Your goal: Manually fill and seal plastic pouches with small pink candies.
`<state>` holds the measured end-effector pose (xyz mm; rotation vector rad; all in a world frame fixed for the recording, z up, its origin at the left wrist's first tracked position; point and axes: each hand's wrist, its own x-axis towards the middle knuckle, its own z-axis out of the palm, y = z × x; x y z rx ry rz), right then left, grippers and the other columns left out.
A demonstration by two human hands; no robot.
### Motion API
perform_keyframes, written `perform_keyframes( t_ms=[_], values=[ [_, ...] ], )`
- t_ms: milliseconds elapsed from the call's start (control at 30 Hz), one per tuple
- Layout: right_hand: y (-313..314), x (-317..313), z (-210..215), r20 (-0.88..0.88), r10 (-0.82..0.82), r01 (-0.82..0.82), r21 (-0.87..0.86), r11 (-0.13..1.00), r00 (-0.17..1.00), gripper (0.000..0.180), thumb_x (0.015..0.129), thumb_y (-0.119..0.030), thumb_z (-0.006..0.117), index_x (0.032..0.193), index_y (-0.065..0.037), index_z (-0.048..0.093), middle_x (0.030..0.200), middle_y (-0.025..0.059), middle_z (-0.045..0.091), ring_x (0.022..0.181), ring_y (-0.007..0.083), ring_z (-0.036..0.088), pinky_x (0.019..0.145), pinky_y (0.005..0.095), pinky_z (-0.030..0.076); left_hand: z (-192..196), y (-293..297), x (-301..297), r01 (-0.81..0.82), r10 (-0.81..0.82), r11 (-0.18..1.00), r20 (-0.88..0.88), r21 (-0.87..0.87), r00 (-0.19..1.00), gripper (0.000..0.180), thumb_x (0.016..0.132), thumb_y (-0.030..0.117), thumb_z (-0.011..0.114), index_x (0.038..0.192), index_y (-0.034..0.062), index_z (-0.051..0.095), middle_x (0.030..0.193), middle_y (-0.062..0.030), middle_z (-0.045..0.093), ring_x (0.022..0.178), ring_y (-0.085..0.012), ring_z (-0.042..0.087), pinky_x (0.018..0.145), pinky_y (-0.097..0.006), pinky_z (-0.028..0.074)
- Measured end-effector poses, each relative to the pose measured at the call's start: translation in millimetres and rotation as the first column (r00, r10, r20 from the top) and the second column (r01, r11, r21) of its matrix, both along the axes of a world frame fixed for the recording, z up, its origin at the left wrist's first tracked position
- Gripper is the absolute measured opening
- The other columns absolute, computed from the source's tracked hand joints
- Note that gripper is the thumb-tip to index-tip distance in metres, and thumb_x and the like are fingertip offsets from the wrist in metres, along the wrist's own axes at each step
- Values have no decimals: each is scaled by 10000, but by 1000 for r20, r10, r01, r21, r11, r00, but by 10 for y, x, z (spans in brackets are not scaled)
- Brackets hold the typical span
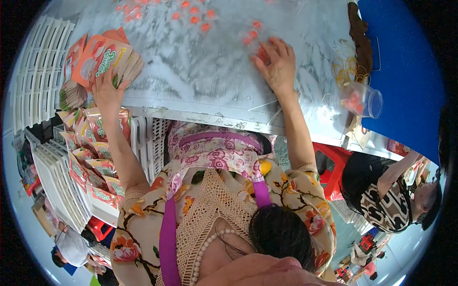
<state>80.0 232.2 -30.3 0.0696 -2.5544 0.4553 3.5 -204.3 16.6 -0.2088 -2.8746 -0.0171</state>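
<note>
My left hand [109,93] rests on the front of a fanned stack of pink-and-orange printed pouches [98,62] at the table's left edge, its fingers stretched out and thumb apart. Farther right, my right hand [277,69] reaches over the metal tabletop [191,81], thumb and fingers curled around a small red piece [263,55] in clear wrapping. Just beyond its fingertips are more wrapped red pieces [250,35]. The palm side of the right hand is hidden.
Several red pieces [194,20] are scattered along the far side. Rubber bands [346,71] and a tipped clear plastic cup [365,101] lie at the right edge. White crates [38,76] stand at left, near filled pouches [95,162]. A red stool [329,167] and a co-worker [381,200] are at right.
</note>
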Motion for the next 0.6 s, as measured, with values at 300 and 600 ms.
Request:
perform_keyframes(
  t_ms=[300,600],
  values=[
    [138,456,283,243,123,-124,-13,992,962,427,750,-258,750,1124,-84,642,1234,115,576,1151,338,516,1018,493,354,57,95,117,-45,45,999,-48,-8,998,608,733,285,747,1289,149,543,1212,-135,564,1128,-359,512,983,-469,378],
    [302,44,492,414,106,-45,-155,987,904,332,869,-231,600,1168,-93,640,1102,116,668,1047,262,620,1044,488,322,182,1374,-452,494,-538,705,-69,509,840,515,750,84,714,1244,101,571,1125,-190,583,1045,-373,550,917,-416,446]
  ],
)
